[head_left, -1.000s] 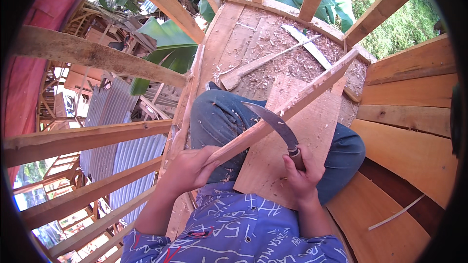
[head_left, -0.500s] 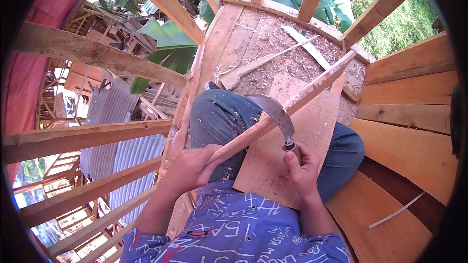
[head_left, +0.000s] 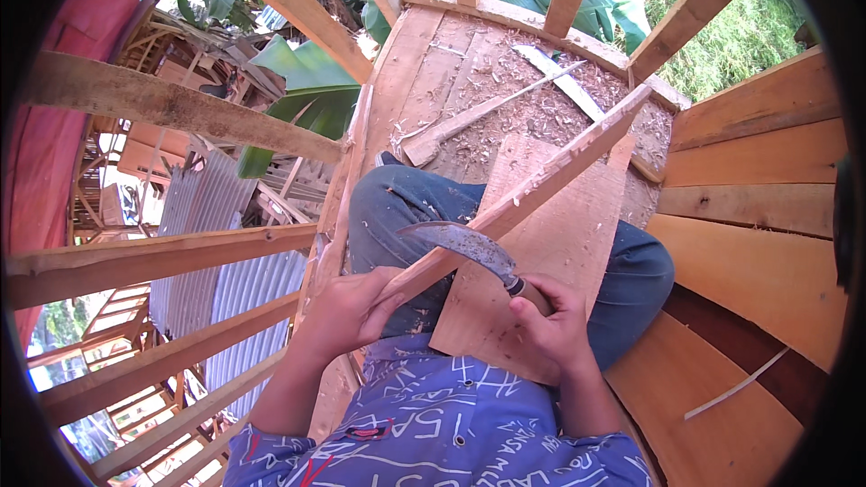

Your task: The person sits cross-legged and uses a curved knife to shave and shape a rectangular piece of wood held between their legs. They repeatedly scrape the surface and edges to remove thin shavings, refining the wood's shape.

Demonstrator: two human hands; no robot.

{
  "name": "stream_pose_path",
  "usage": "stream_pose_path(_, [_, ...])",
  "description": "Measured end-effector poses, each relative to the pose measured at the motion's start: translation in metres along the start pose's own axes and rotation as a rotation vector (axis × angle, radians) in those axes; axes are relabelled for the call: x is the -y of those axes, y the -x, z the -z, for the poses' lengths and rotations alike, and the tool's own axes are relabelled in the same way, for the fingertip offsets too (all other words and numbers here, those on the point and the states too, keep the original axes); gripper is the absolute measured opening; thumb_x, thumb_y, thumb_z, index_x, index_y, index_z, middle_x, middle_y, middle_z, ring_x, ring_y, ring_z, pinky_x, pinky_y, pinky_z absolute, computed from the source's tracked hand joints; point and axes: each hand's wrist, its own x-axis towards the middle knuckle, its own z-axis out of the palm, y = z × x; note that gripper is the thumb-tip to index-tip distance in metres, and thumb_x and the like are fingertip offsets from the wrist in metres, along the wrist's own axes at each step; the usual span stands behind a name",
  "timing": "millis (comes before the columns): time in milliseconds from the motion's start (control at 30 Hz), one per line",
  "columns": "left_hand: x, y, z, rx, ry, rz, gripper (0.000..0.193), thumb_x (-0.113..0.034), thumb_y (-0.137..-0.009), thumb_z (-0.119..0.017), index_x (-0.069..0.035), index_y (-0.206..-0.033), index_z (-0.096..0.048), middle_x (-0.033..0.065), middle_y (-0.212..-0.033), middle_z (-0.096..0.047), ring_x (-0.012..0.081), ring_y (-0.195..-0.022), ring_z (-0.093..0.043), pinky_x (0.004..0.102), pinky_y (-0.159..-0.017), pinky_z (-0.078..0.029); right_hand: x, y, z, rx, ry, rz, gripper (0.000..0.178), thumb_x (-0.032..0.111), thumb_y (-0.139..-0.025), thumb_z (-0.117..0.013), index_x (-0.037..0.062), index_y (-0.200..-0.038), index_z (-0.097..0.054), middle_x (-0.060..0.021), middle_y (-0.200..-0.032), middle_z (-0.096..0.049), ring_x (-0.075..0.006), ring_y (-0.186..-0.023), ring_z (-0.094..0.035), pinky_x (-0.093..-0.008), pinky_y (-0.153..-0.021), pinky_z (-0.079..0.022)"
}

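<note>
From where I stand, the biggest thing is the plank floor (head_left: pixel 406 81), with a wall of overlapping boards (head_left: pixel 749 162) on the right and wooden slats (head_left: pixel 180 117) along the left. On the floor a person sits with legs folded, in blue jeans (head_left: pixel 397 203) and a printed purple-blue shirt (head_left: pixel 433 415). A broad flat board (head_left: pixel 577 225) lies across the lap, leaning away over the legs. Above it a long wooden strip (head_left: pixel 550 179) slants up and away to the right. Beyond the knees, a tapered piece of wood (head_left: pixel 469 122) lies near a pale flat strip (head_left: pixel 564 81). The sickle (head_left: pixel 474 245) has its curved blade across the wooden strip, tip pointing left; I can't tell whether its edge is biting. The left hand (head_left: pixel 356 307) has its grip wrapped around the strip's near end, and the right hand (head_left: pixel 555 320) has its grip clasped about the sickle's handle (head_left: pixel 534 296). Smallest are the curled shavings (head_left: pixel 514 72), scattered over the far floor.
</note>
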Motion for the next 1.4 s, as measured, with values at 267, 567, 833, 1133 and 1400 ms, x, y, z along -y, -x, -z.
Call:
stream_pose_path(267, [0.0, -0.001, 0.001, 0.003, -0.01, -0.004, 0.021, -0.015, -0.083, -0.068, -0.004, -0.097, -0.057, 0.0159, -0.069, -0.059, 0.0372, -0.067, -0.062, 0.0417, -0.059, -0.047, -0.007, -0.004, -0.005, -0.073, 0.026, 0.209, 0.025, 0.018, -0.089, -0.068, -0.0036, -0.101, -0.065, 0.0005, -0.071, -0.059, -0.0034, -0.059, -0.051, -0.0201, -0.052, -0.039])
stream_pose_path(567, [0.002, -0.002, -0.001, -0.012, 0.006, -0.002, 0.024, -0.014, -0.083, -0.068, -0.006, -0.104, -0.059, 0.0157, -0.071, -0.06, 0.0358, -0.069, -0.063, 0.0408, -0.06, -0.048, 0.002, -0.004, -0.005, -0.011, -0.029, -0.008, 0.023, 0.01, -0.085, -0.071, -0.0023, -0.104, -0.067, -0.0012, -0.076, -0.063, -0.0059, -0.069, -0.057, -0.0223, -0.061, -0.046])
stream_pose_path(833, [0.003, -0.002, 0.0, 0.043, -0.001, 0.014, 0.026, -0.009, -0.081, -0.068, -0.003, -0.106, -0.061, 0.0176, -0.069, -0.061, 0.0365, -0.068, -0.064, 0.0391, -0.061, -0.048, -0.005, -0.005, -0.001, -0.051, -0.001, 0.078, 0.024, 0.007, -0.081, -0.074, -0.0027, -0.102, -0.068, -0.0026, -0.08, -0.066, -0.0064, -0.072, -0.059, -0.0218, -0.064, -0.047])
stream_pose_path(1133, [0.006, 0.0, 0.001, 0.014, -0.017, -0.005, 0.024, -0.008, -0.081, -0.068, -0.003, -0.103, -0.061, 0.0177, -0.068, -0.061, 0.0368, -0.067, -0.063, 0.04, -0.058, -0.047, 0.003, -0.013, 0.011, -0.088, 0.001, 0.096, 0.021, 0.007, -0.084, -0.071, -0.003, -0.103, -0.068, -0.0002, -0.077, -0.064, -0.0046, -0.068, -0.057, -0.0206, -0.059, -0.045])
stream_pose_path(1400, [0.001, -0.003, 0.001, -0.001, 0.032, 0.008, 0.022, -0.013, -0.083, -0.068, -0.005, -0.101, -0.059, 0.0156, -0.071, -0.06, 0.036, -0.069, -0.062, 0.0418, -0.061, -0.048, 0.004, -0.007, -0.003, -0.167, -0.08, 0.017, 0.024, 0.011, -0.085, -0.071, -0.0032, -0.104, -0.067, 0.0008, -0.078, -0.063, -0.0037, -0.07, -0.054, -0.0196, -0.061, -0.043])
